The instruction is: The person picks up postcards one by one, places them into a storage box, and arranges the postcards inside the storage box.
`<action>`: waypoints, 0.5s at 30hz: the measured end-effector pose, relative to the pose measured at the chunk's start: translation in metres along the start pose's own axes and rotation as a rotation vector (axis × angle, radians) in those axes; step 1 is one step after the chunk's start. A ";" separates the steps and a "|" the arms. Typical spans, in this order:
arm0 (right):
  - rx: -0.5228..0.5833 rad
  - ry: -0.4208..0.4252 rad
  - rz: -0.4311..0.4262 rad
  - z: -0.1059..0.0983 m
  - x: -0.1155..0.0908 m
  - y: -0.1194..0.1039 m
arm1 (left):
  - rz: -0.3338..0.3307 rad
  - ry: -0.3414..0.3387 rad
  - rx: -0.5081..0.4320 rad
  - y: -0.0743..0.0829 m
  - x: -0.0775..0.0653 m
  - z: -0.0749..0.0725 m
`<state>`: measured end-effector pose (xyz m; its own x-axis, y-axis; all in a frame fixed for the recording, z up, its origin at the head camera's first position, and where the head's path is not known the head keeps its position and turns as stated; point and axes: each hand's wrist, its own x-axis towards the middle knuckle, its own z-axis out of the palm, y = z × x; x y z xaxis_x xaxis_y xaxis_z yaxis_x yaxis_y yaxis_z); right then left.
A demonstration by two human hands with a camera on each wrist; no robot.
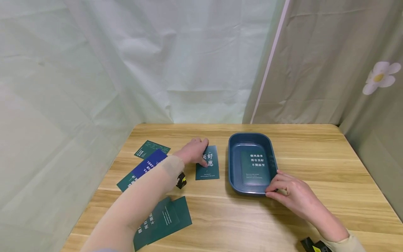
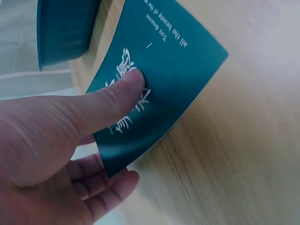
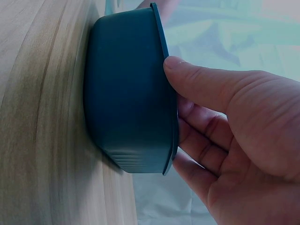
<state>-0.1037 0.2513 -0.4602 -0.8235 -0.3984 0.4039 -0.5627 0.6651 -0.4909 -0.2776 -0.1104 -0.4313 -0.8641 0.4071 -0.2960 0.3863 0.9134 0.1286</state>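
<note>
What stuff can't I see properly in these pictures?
Parts of the blue card and lower green cards: head view, behind the left sleeve.
Tiny print on the card in the tray: head view, too small.
Tray's inside: right wrist view, hidden by its wall.
Black object, bottom right: head view, cut off by the edge.

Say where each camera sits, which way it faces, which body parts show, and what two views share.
Head: worn on the person's head, facing forward and down over the table toward the curtain; left hand, right hand and sleeves show.
Left wrist: on that wrist, looking along the hand at the held card; thumb and fingers show.
Right wrist: on that wrist, looking at the tray from outside; thumb and fingers show, plus blurred skin, likely the left hand.
Shared: head and left wrist both show that card and the tray.
</note>
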 end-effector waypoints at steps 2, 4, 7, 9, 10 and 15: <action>-0.001 0.000 -0.004 0.000 0.000 0.000 | 0.029 0.015 0.006 0.000 -0.002 0.000; -0.003 0.001 -0.003 0.000 0.000 0.000 | 0.058 0.034 0.009 0.000 -0.004 0.001; -0.001 -0.001 0.002 0.000 0.001 0.000 | 0.091 0.075 -0.009 -0.002 -0.006 0.001; 0.001 -0.002 0.006 0.000 0.001 -0.001 | 0.102 0.102 -0.029 -0.004 -0.007 0.001; 0.002 -0.002 0.008 0.000 0.001 -0.001 | 0.104 0.113 -0.041 -0.006 -0.008 0.001; 0.000 0.002 0.007 0.000 0.001 -0.001 | 0.088 0.148 -0.086 -0.009 -0.015 -0.003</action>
<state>-0.1038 0.2504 -0.4598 -0.8272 -0.3928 0.4018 -0.5569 0.6680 -0.4936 -0.2696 -0.1247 -0.4253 -0.8685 0.4759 -0.1383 0.4392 0.8684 0.2301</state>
